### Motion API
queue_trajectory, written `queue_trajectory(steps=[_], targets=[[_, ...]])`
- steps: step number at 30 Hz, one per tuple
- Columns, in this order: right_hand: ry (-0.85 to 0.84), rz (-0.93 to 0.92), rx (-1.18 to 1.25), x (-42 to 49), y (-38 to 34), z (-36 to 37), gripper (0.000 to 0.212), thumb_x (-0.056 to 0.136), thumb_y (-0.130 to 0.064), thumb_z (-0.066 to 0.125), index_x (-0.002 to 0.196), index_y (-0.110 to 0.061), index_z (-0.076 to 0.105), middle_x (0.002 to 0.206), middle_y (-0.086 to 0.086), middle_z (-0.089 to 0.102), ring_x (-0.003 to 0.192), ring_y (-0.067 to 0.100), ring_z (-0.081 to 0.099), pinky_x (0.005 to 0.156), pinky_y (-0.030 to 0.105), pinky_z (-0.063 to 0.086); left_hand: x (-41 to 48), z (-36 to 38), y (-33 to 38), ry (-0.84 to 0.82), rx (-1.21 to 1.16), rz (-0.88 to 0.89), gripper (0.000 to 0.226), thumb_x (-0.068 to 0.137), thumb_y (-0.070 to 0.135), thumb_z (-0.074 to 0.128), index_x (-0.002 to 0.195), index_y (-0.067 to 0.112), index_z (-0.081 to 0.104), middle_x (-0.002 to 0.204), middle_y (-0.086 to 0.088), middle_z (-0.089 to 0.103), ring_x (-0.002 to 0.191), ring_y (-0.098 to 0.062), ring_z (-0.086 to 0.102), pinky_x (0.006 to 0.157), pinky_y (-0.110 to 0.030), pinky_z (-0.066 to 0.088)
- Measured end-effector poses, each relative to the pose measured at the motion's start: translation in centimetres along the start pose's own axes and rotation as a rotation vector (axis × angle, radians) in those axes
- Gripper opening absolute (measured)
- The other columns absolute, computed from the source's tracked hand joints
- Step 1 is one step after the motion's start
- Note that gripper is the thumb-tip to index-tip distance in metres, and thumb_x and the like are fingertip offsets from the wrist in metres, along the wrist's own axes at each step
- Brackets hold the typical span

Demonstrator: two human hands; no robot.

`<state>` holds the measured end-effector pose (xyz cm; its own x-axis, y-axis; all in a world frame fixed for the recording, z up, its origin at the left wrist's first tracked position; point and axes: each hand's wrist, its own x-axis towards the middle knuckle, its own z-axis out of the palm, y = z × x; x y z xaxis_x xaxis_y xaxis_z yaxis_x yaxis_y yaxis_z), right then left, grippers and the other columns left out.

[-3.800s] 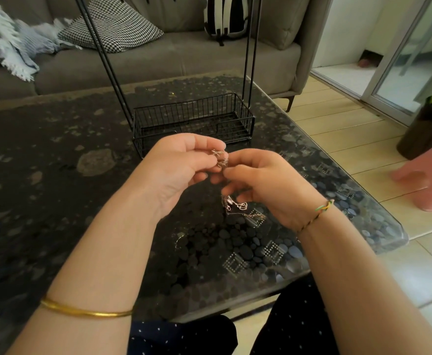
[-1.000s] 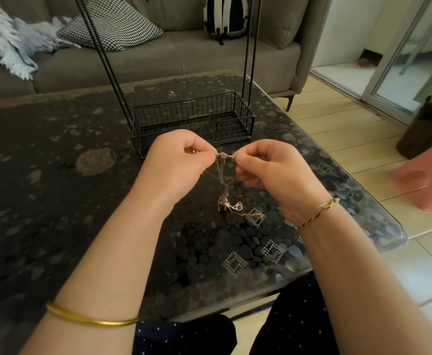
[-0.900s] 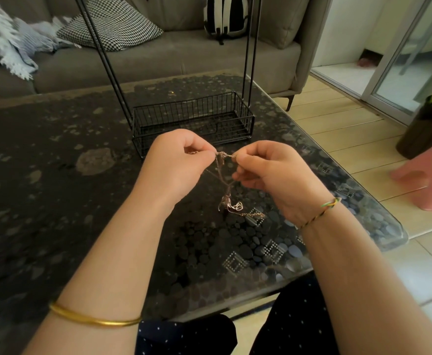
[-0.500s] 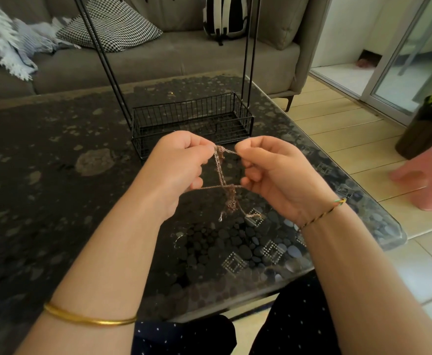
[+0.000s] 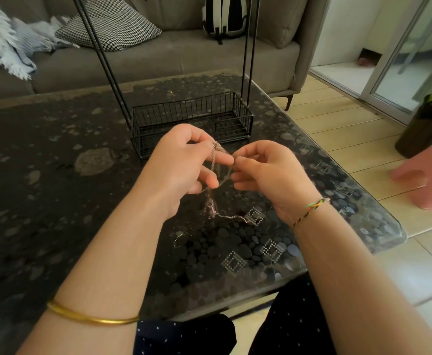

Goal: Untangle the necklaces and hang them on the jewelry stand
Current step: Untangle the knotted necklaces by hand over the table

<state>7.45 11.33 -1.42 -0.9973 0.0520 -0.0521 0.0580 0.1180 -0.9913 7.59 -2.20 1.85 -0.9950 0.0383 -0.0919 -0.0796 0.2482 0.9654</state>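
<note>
The tangled necklaces [image 5: 213, 198] hang between both hands above the dark glass table [image 5: 56, 201], a thin bundle of silvery and rose-toned chain that runs down from the fingertips to a knotted clump, with one loose end trailing to the right and resting on the glass. The left hand [image 5: 181, 165] pinches the top of the bundle between thumb and forefinger, its other fingers half curled with strands passing over them. The right hand [image 5: 268, 175] faces it, very close, thumb and forefinger closed on a fine strand drawn sideways out of the bundle, the remaining fingers loosely bent. How many chains are in the tangle cannot be told. A plain gold bangle [image 5: 92, 317] circles the left forearm, and a braided thread bracelet [image 5: 309, 210] in green, yellow and dark strands sits at the right wrist. Just behind the hands stands the jewelry stand [image 5: 191, 121], a black wire basket base on the table with thin black rods rising from it out of the top of the view; nothing hangs on the part that shows. The table surface is patterned with dark pebble shapes and small dotted squares. Beyond it is a grey sofa [image 5: 158, 60] carrying a houndstooth cushion [image 5: 112, 24], a pale fringed blanket [image 5: 7, 44] and a black-and-white backpack [image 5: 225, 16]. To the right, on the tiled floor, stands a pink stool [image 5: 430, 175].
</note>
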Motion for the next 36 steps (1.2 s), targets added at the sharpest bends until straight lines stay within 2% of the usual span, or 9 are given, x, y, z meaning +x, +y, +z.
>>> queue_trajectory(steps=[5, 8, 10, 12, 15, 20, 25, 29, 36], targets=[[-0.238, 0.13, -0.179, 0.3, 0.9, 1.3, 0.028, 0.088, 0.005, 0.045, 0.11, -0.008, 0.055, 0.098, 0.008, 0.066, 0.091, 0.022, 0.064, 0.083, 0.035, 0.053, -0.2, -0.3, 0.3, 0.041, -0.079, -0.011, 0.015, 0.098, 0.01, 0.04, 0.09, 0.013, 0.052, 0.081, 0.001, 0.075, 0.037, -0.013, 0.053, 0.031, -0.016, 0.021], [-0.379, 0.1, -0.337, 0.4, 1.4, 2.1, 0.035, 0.083, 0.007, 0.05, 0.115, -0.008, 0.055, 0.09, -0.001, 0.063, 0.078, 0.01, 0.059, 0.067, 0.021, 0.049, -0.2, -0.6, 0.4, 0.068, -0.099, -0.017, 0.014, 0.099, 0.011, 0.041, 0.09, 0.013, 0.051, 0.083, 0.003, 0.075, 0.036, -0.011, 0.052, 0.032, -0.017, 0.02], [-0.425, 0.114, -0.401, 0.4, 1.4, 2.5, 0.032, 0.081, 0.003, 0.059, 0.11, -0.011, 0.057, 0.089, -0.001, 0.064, 0.071, 0.005, 0.055, 0.062, 0.016, 0.042, -0.2, -0.7, 0.5, 0.071, -0.139, -0.026, 0.014, 0.099, 0.011, 0.04, 0.089, 0.013, 0.05, 0.085, 0.002, 0.075, 0.035, -0.01, 0.05, 0.033, -0.018, 0.019], [-0.425, 0.112, -0.457, 0.3, 1.3, 2.6, 0.02, 0.079, -0.003, 0.066, 0.093, -0.016, 0.06, 0.087, 0.005, 0.068, 0.068, 0.007, 0.055, 0.059, 0.016, 0.04, -0.1, -0.7, 0.5, 0.073, -0.163, -0.028, 0.014, 0.099, 0.011, 0.039, 0.089, 0.013, 0.048, 0.086, 0.001, 0.075, 0.034, -0.009, 0.048, 0.033, -0.018, 0.018], [-0.422, 0.11, -0.495, 0.2, 1.2, 2.2, 0.014, 0.084, -0.006, 0.061, 0.078, -0.019, 0.06, 0.069, 0.003, 0.067, 0.059, 0.004, 0.055, 0.054, 0.011, 0.04, 0.0, -0.9, 0.4, 0.109, -0.144, -0.029, 0.013, 0.1, 0.011, 0.039, 0.093, 0.013, 0.049, 0.088, 0.002, 0.075, 0.034, -0.008, 0.048, 0.035, -0.018, 0.019], [-0.309, 0.158, -0.404, 0.5, 0.8, 0.5, 0.017, 0.092, -0.008, 0.051, 0.08, -0.009, 0.064, 0.054, 0.002, 0.053, 0.056, 0.013, 0.059, 0.062, 0.023, 0.044, 0.7, -1.6, -0.5, 0.239, 0.01, 0.0, 0.016, 0.098, 0.012, 0.038, 0.089, 0.019, 0.049, 0.088, 0.003, 0.072, 0.033, -0.01, 0.052, 0.032, -0.017, 0.026], [-0.119, 0.197, -0.104, 0.5, 0.4, -0.6, 0.026, 0.096, -0.009, 0.045, 0.078, -0.007, 0.064, 0.048, -0.001, 0.038, 0.045, 0.014, 0.044, 0.057, 0.025, 0.05, 1.3, -2.0, -1.6, 0.305, 0.199, 0.051, 0.018, 0.098, 0.014, 0.04, 0.086, 0.023, 0.051, 0.086, 0.002, 0.066, 0.038, -0.007, 0.052, 0.046, -0.024, 0.04], [0.028, 0.183, 0.091, 0.6, 0.1, -1.0, 0.028, 0.097, -0.01, 0.042, 0.081, -0.008, 0.064, 0.041, -0.006, 0.038, 0.043, 0.012, 0.043, 0.058, 0.03, 0.053, 1.4, -2.1, -2.0, 0.273, 0.314, 0.08, 0.018, 0.095, 0.014, 0.047, 0.082, 0.023, 0.055, 0.083, 0.001, 0.058, 0.059, -0.013, 0.048, 0.049, -0.025, 0.035], [0.196, 0.198, 0.483, 0.7, -0.6, -1.3, 0.022, 0.089, -0.009, 0.044, 0.071, -0.009, 0.057, 0.057, 0.001, 0.046, 0.054, 0.016, 0.051, 0.059, 0.03, 0.053, 1.0, -1.6, -1.6, 0.147, 0.342, 0.004, 0.016, 0.095, 0.013, 0.048, 0.086, 0.019, 0.06, 0.081, 0.007, 0.065, 0.06, -0.006, 0.051, 0.051, -0.022, 0.037]])
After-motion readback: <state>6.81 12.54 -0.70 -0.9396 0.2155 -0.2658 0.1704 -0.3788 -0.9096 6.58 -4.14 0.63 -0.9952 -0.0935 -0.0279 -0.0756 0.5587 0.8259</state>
